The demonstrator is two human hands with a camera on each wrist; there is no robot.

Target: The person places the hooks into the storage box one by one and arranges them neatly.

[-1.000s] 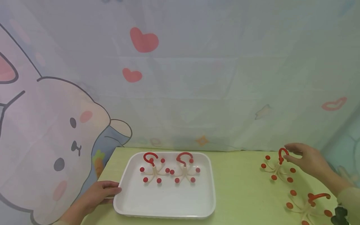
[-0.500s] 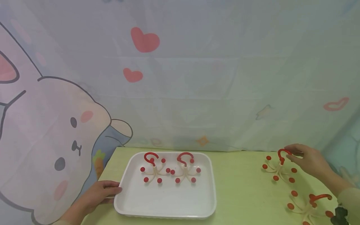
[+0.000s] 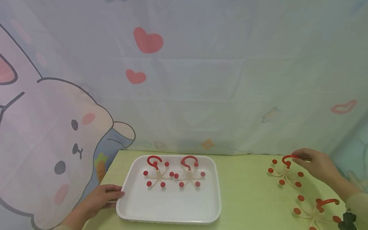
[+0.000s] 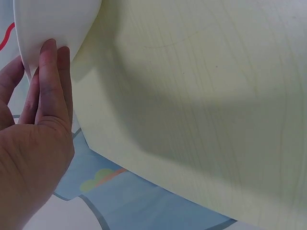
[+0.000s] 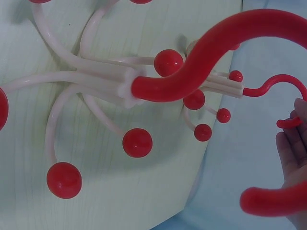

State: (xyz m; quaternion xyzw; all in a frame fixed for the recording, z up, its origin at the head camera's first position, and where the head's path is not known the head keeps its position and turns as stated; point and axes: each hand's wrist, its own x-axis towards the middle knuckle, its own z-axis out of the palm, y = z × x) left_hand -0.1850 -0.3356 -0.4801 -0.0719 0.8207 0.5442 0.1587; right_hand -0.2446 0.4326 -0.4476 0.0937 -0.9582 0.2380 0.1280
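- Right hand (image 3: 319,164): thumb and fingers narrowed, pinching the free end of the red hook (image 3: 291,156) on the far cream plastic-looking rack with curved arms and red ball tips (image 3: 286,174).
- That rack: far right of the pale green bench (image 3: 244,191), upright, looks to be resting on it.
- Left hand (image 3: 100,198): narrowed on the left rim of the shallow white rectangular tray (image 3: 172,207).
- Doing it well (judgement): pinch firmly, since the hook end is off-centre and the rack could swing or tip; keep it level, balls clear of the matching near-right rack (image 3: 315,214). Left hand should steady the tray without tilting it.
- Tray contents: two matching racks, left one (image 3: 158,175) and right one (image 3: 189,175), side by side, upright, toward the far side. Facing balls very close; contact can't be told. Near part of tray bare.
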